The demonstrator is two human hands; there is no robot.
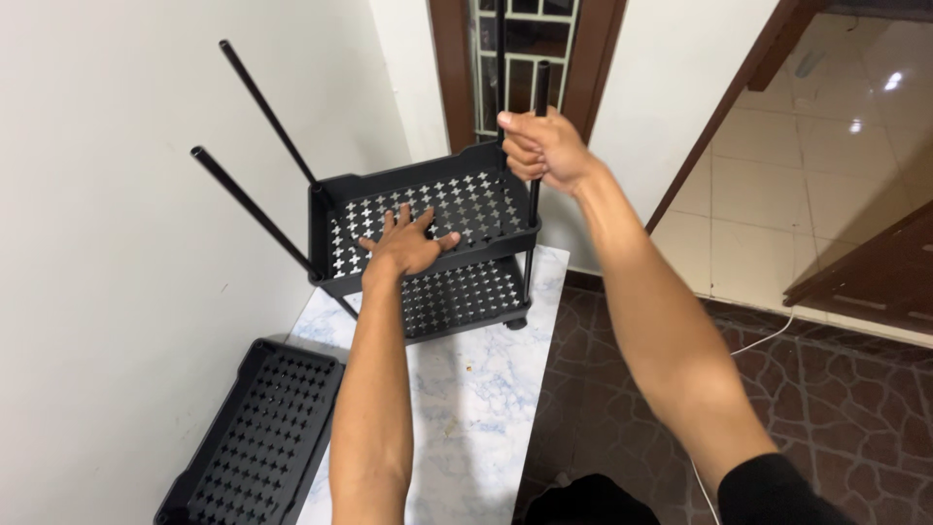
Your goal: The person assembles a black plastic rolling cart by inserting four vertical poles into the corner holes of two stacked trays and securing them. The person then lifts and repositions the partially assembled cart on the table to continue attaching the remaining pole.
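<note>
Nearest us, a loose black perforated tray (255, 437) leans between the white wall (117, 292) and the marble tabletop (476, 389). Further up, the left hand (406, 243) lies flat, fingers (389, 222) spread, pressing on the upper tray (428, 209) of a black rack, which stands tilted at the tabletop's far end with its lower tray (457, 297) beneath. Two bare poles (255, 209) jut out toward the wall. Beyond, the right hand (542, 148) is fisted tight around an upright black pole (536, 136) at the rack's far corner.
</note>
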